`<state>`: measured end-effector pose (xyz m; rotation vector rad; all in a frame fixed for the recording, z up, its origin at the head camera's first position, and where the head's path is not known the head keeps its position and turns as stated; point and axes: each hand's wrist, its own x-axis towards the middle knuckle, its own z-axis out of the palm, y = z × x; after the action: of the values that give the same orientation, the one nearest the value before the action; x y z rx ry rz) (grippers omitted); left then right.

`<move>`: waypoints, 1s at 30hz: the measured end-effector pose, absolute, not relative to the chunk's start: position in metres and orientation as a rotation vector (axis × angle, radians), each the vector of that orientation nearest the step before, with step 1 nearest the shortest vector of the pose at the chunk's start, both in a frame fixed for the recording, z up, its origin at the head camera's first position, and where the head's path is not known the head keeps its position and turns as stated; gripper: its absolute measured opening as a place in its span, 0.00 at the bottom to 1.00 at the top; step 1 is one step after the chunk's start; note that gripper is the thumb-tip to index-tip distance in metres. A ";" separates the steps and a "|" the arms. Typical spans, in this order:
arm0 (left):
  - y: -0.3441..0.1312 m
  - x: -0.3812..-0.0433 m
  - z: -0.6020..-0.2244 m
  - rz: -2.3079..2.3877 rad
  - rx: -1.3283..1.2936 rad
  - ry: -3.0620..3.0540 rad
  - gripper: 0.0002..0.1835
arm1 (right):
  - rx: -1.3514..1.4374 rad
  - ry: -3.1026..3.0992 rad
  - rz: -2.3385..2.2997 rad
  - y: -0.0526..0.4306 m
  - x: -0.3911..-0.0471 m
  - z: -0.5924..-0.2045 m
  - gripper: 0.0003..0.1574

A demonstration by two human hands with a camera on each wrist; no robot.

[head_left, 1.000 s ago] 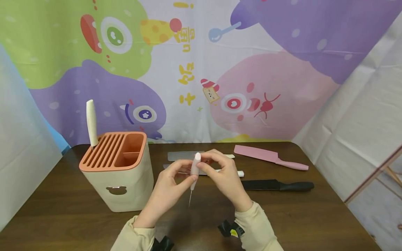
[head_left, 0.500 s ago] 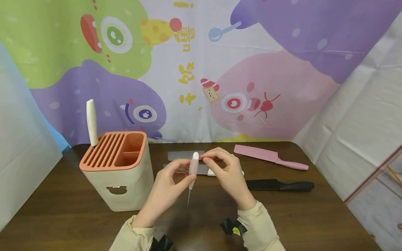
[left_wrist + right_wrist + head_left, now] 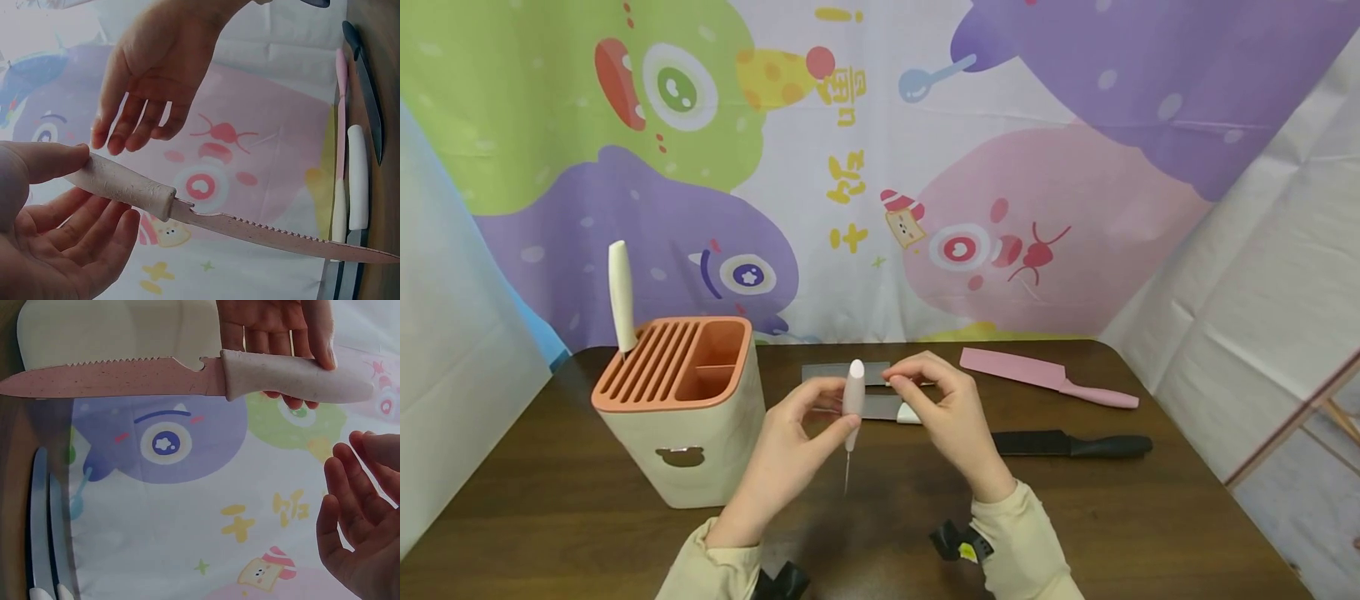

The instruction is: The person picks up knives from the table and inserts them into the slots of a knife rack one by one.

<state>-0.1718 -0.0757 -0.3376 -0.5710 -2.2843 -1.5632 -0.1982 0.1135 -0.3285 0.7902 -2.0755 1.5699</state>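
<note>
My left hand (image 3: 797, 442) pinches a knife by its pale handle (image 3: 853, 390) between thumb and fingers, tip pointing down above the table. In the left wrist view its pinkish blade (image 3: 269, 236) shows a row of teeth along one edge and a notch close to the handle. My right hand (image 3: 951, 417) hovers just right of the handle, apart from it, with fingers relaxed and nothing in them. On the left stands a cream knife block (image 3: 647, 458) with an orange slotted top; a white-handled knife (image 3: 621, 296) is upright in its leftmost slot.
Behind the hands lie two grey-bladed knives, the farther blade (image 3: 827, 372) and the nearer blade (image 3: 882, 407) side by side. A pink cleaver (image 3: 1011, 367) and a black knife (image 3: 1108, 447) rest on the right of the brown table (image 3: 1112, 525). A cartoon curtain (image 3: 865, 292) hangs behind.
My right hand has let go of the knife handle and drawn off to the right. The left hand has shifted slightly left with the knife, whose blade hangs more upright.
</note>
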 end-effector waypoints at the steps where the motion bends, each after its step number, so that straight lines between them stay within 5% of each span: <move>1: -0.076 -0.172 -0.338 -1.567 -0.573 -2.280 0.15 | 0.788 -2.081 1.572 0.114 -0.198 -0.328 0.06; 30: -0.112 -0.157 -0.310 -1.460 -0.642 -2.116 0.17 | 0.642 -2.333 1.434 0.166 -0.194 -0.350 0.07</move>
<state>-0.1572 -0.1122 -0.3097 -0.6418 -2.1163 -1.4602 -0.1944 0.1661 -0.3499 0.6419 -2.3332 1.4341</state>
